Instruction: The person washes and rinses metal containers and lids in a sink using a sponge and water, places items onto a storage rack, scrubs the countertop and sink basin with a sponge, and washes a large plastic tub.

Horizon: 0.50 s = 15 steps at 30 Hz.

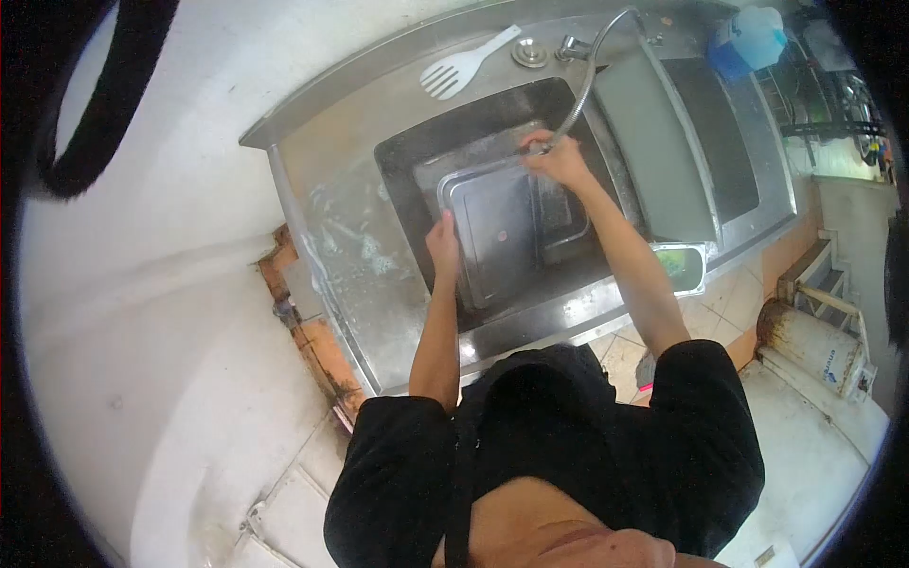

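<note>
A rectangular metal tray [488,208] is held tilted inside the dark sink basin [405,168]. My left hand [442,244] grips its left edge, fingers closed and partly hidden by the rim. Above the tray's far right corner, my right hand [559,159] is wrapped around the end of a flexible metal faucet hose [589,80]. The nozzle itself is mostly covered by my fingers. Another rectangular metal piece [571,232] lies in the basin beside the tray, partly hidden by it.
A white slotted spatula [459,74] and a round metal drain strainer [530,53] lie behind the basin. Suds [369,254] cover the left counter. A grey panel [658,142] stands right. A small container [684,268] sits at the front edge; a blue-and-white jug [746,43] stands back right.
</note>
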Each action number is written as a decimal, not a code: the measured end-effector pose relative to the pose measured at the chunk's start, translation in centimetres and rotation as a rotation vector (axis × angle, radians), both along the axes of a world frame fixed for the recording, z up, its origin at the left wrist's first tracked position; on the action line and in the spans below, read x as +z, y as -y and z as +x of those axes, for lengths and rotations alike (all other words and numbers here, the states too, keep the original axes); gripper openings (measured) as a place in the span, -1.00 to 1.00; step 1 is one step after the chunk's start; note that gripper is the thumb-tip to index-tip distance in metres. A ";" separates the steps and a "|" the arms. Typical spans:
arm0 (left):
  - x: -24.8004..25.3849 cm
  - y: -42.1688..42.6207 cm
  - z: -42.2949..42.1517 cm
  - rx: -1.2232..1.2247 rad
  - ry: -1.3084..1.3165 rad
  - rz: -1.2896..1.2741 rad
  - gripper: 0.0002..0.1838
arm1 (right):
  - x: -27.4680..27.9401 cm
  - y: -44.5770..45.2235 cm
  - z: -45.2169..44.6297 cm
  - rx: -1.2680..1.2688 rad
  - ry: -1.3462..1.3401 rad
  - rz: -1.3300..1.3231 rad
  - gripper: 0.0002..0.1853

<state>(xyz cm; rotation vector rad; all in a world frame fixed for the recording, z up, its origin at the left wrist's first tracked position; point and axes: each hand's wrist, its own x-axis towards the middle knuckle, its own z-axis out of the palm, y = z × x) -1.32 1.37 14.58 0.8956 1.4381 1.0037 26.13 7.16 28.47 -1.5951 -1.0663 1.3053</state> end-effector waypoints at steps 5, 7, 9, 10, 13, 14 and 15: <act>1.5 -2.1 -0.6 -0.075 -0.238 -0.028 -0.51 | -0.9 2.6 -1.1 0.102 -0.254 -0.097 -0.75; -1.1 -3.0 -0.8 -0.023 -0.231 -0.094 -0.55 | -2.6 2.5 0.5 -0.012 0.160 -0.077 -0.73; -3.6 -4.0 -1.4 -0.020 -0.404 -0.179 -0.57 | -5.4 3.5 1.5 0.067 0.363 0.257 -0.68; -9.5 -4.6 -2.5 0.030 -0.351 -0.203 -0.59 | -4.5 3.6 1.5 0.103 0.146 0.096 -0.67; -5.3 -5.0 -0.7 0.207 -0.441 -0.286 -0.63 | -1.1 4.2 2.0 0.182 -0.189 -0.271 -0.68; -5.4 -5.6 -0.4 0.254 -0.425 -0.281 -0.61 | -0.5 4.2 1.8 0.141 -0.230 -0.235 -0.68; -6.0 -6.1 0.2 0.301 -0.405 -0.281 -0.58 | 0.4 4.2 1.2 0.100 -0.266 -0.201 -0.68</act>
